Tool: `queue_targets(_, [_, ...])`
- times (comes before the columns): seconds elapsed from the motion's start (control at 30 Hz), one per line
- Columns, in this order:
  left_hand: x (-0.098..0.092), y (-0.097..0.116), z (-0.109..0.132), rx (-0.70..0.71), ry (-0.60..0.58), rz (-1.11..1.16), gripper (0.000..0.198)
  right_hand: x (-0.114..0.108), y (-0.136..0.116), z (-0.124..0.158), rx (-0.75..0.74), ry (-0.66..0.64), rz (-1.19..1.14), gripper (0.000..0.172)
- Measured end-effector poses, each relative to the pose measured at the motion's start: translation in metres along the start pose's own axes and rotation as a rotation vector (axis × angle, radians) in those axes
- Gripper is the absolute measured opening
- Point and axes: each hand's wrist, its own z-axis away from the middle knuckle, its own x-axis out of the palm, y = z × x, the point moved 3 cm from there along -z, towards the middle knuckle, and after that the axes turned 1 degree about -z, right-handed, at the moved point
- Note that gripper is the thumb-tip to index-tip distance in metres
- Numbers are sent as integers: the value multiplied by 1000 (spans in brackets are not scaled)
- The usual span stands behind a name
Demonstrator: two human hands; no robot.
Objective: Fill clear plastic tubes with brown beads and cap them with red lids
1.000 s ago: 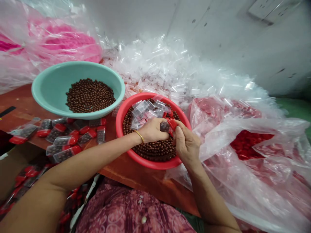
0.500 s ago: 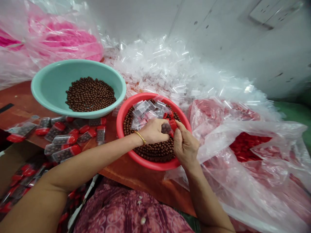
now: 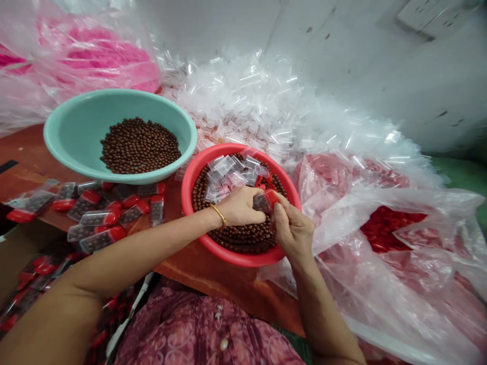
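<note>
Over the red basin (image 3: 243, 259), my left hand (image 3: 243, 205) is closed around a small clear plastic box (image 3: 261, 202) with dark balls inside. My right hand (image 3: 292, 225) pinches the red cap (image 3: 271, 196) at the box's right end. Cap and box are together, though I cannot tell how firmly the cap sits. Beneath both hands lie many brown balls (image 3: 243, 238) in the basin. Empty clear boxes (image 3: 224, 172) are heaped on top of the balls, with a few red caps (image 3: 264, 181) beside them.
A teal basin (image 3: 72, 121) of brown balls stands at the left. Filled red-capped boxes (image 3: 99, 218) lie below it. A big pile of clear boxes (image 3: 251, 101) rises against the wall. An opened plastic bag (image 3: 429, 223) of red caps is at the right; a pink-filled bag (image 3: 102, 56) is behind.
The red cap now lines up with the end of the box, where it was tilted lower between my hands before. Both hands stay in nearly the same place.
</note>
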Motion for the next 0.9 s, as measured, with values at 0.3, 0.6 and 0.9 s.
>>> queue_targets(0.3, [-1,4,2,-13,11,-86,12,-4,-5,-3,-83,-75,108,32])
queue_targets(0.6, [1,1,2,-66,20,-85,12,-1,-4,0,-112,-83,129,33])
queue_targets(0.9, [-2,1,5,-27,-12,-107,6,1,-10,5,-321,-133,208,37])
